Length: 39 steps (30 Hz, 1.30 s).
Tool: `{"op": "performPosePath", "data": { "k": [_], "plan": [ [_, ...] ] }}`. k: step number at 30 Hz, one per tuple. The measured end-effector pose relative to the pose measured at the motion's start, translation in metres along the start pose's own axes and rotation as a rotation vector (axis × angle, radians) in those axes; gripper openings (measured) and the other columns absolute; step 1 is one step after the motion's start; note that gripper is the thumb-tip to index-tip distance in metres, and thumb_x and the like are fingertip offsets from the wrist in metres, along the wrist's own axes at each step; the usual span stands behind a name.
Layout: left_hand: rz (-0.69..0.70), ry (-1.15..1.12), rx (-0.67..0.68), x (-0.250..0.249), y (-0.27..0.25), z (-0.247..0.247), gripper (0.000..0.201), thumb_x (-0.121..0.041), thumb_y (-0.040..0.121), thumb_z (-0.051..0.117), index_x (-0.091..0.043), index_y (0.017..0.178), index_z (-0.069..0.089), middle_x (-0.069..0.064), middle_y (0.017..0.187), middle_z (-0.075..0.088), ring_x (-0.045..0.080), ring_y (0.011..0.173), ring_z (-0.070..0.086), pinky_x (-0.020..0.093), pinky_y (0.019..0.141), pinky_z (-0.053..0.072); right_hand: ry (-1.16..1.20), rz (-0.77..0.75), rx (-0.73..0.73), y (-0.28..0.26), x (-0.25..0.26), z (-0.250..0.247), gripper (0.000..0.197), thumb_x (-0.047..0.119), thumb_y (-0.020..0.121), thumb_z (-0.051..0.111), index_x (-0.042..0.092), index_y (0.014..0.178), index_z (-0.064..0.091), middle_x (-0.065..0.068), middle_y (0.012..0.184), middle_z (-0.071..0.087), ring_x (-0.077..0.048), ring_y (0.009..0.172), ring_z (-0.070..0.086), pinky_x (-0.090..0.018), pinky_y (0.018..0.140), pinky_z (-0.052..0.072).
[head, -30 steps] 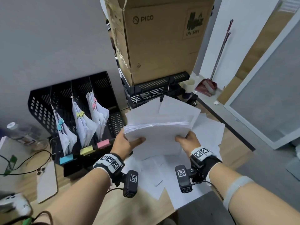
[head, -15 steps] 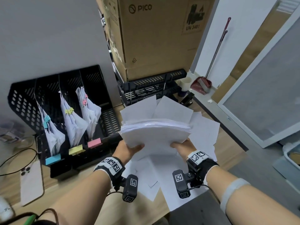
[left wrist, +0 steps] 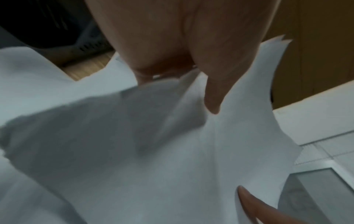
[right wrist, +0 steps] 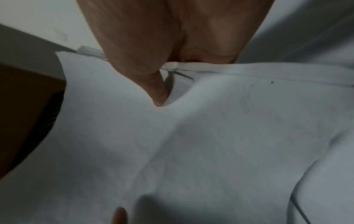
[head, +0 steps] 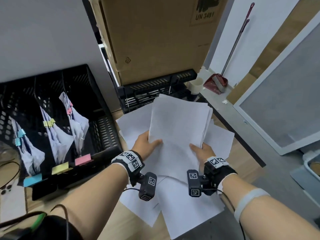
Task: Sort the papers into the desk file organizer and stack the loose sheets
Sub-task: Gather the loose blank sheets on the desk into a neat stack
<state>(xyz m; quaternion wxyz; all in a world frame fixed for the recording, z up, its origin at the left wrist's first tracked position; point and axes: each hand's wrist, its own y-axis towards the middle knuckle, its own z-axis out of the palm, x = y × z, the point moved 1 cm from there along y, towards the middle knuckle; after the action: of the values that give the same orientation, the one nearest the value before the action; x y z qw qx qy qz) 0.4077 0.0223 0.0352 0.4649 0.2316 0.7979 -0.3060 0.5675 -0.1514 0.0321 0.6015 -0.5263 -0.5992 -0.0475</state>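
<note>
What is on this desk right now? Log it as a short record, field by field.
held: paper stack, gripped at its near edge by both hands
left hand: thumb on top of the stack, fingers hidden under it
right hand: thumb on top, fingers hidden under the stack
loose sheets: spread on the desk under and around the stack
organizer: black mesh, left of the sheets; three slots hold clipped papers, tabs blue, yellow, pink
behind: cardboard box on a black tray
</note>
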Motion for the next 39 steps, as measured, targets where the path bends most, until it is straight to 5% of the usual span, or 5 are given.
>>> {"op": "performPosePath", "data": {
  "k": [8,16,24,31,39],
  "plan": [
    [-0.319,0.251,0.054,0.048,0.036,0.015,0.055,-0.025,0.084,0.077,-0.017,0.134,0.054,0.013,0.139,0.053,0.029,0.126,0.055,0.029,0.098,0.044,-0.129,0.213,-0.058,0.041,-0.002,-0.010,0.063,0.033,0.094,0.057,-0.001,0.143,0.037,-0.019,0.145,0.045,-0.039,0.131,0.045,-0.042,0.106,0.038],
    [-0.431,0.080,-0.035,0.063,0.034,0.017,0.038,-0.012,0.088,0.071,-0.013,0.120,0.050,0.010,0.115,0.064,0.025,0.100,0.061,0.033,0.095,0.049,-0.163,0.108,-0.090,0.054,-0.007,0.003,0.061,0.017,0.090,0.058,0.016,0.145,0.030,-0.013,0.141,0.048,-0.034,0.121,0.052,-0.040,0.103,0.042],
    [-0.577,0.221,-0.300,0.061,0.019,0.003,0.074,-0.015,0.086,0.070,-0.009,0.149,0.031,0.023,0.149,0.034,0.038,0.131,0.047,0.037,0.108,0.041,-0.238,-0.015,-0.146,0.032,-0.011,-0.011,0.027,0.008,0.092,0.052,0.004,0.118,0.058,-0.013,0.107,0.065,-0.028,0.086,0.057,-0.025,0.074,0.041],
    [-0.560,-0.038,-0.320,0.071,0.030,0.000,0.071,-0.016,0.085,0.072,-0.013,0.141,0.029,0.015,0.146,0.050,0.033,0.127,0.055,0.037,0.106,0.042,-0.178,-0.068,-0.211,0.017,-0.012,-0.029,0.019,0.010,0.093,0.053,0.009,0.111,0.060,-0.010,0.095,0.061,-0.025,0.078,0.054,-0.024,0.059,0.039],
    [-0.499,0.052,-0.146,0.079,0.016,0.010,0.054,-0.019,0.088,0.072,-0.007,0.136,0.050,0.010,0.128,0.063,0.027,0.119,0.061,0.032,0.105,0.044,-0.158,-0.097,-0.224,0.003,-0.018,-0.036,0.031,0.014,0.092,0.055,0.012,0.123,0.057,-0.005,0.107,0.064,-0.024,0.092,0.058,-0.027,0.083,0.043]
  ]
}}
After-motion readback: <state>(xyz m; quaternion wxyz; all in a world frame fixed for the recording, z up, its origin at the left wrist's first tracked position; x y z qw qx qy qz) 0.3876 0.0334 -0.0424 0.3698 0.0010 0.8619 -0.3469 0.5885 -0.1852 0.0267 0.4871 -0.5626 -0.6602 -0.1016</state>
